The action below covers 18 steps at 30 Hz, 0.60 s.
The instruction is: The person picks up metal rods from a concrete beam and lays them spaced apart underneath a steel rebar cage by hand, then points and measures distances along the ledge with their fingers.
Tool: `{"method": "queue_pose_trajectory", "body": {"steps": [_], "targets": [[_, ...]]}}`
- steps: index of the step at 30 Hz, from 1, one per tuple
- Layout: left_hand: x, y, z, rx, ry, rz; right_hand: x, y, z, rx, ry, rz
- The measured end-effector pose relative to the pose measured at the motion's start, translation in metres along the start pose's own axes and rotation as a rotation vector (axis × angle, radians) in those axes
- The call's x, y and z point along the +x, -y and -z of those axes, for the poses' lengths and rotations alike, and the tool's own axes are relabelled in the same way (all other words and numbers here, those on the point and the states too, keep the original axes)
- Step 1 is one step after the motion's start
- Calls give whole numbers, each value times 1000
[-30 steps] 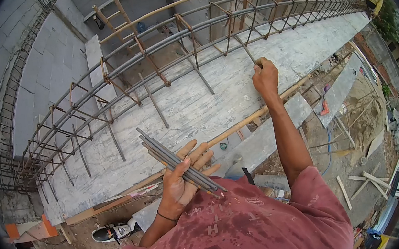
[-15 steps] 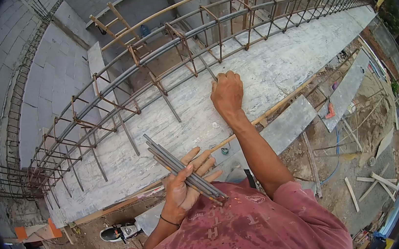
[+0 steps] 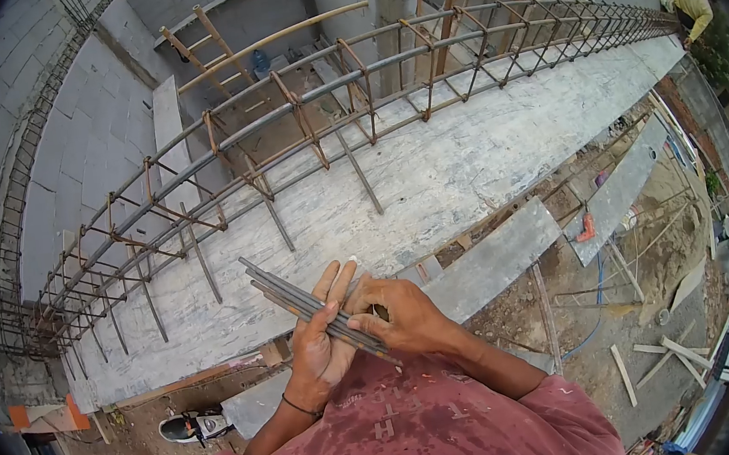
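My left hand (image 3: 318,356) is closed around a bundle of short grey steel rods (image 3: 282,289), thumb across them and some fingers stretched out beyond. My right hand (image 3: 406,314) reaches in from the right, thumb and fingers pinched at the bundle's lower part; how many rods it grips is hidden. In front of both hands runs a long rebar cage (image 3: 296,100) above a pale, scuffed board (image 3: 438,165). Several short rods, among them one loose rod (image 3: 360,174), lie crosswise under the cage with their near ends sticking out over the board.
A person in a yellow top (image 3: 694,6) bends at the cage's far right end. Below the board lie a grey plank (image 3: 494,258), an orange power tool (image 3: 587,225) and wood scraps (image 3: 671,354). A wooden ladder (image 3: 217,42) leans behind the cage. A shoe-like white object (image 3: 191,427) sits at lower left.
My right hand has let go of a rod at the cage and come back to the bundle in my left hand. That rod now lies across under the cage. The view has shifted slightly.
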State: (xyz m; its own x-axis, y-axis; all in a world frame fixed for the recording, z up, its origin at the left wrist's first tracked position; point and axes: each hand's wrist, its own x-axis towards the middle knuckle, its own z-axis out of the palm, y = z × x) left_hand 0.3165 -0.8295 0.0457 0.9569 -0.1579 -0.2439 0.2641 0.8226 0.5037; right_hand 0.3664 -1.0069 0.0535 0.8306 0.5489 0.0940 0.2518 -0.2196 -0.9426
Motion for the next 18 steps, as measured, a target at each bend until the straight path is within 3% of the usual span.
{"method": "queue_pose_trajectory", "body": {"steps": [5,7,9,11,18], "targets": [[7,5,-21,-38,-1,24,-1,-1,32,160,6,-137],[8,6,-25,-65,-15,26,2,2,65,-135,-354,-149],[8,9,-20,-57,-53,43,20,-18,102,-383,-539,-73],[9,13,-19,-59,-67,46,52,-54,132,-678,-614,-51],[4,21,-27,-48,-68,45,147,-121,166,-1009,-624,-131]]}}
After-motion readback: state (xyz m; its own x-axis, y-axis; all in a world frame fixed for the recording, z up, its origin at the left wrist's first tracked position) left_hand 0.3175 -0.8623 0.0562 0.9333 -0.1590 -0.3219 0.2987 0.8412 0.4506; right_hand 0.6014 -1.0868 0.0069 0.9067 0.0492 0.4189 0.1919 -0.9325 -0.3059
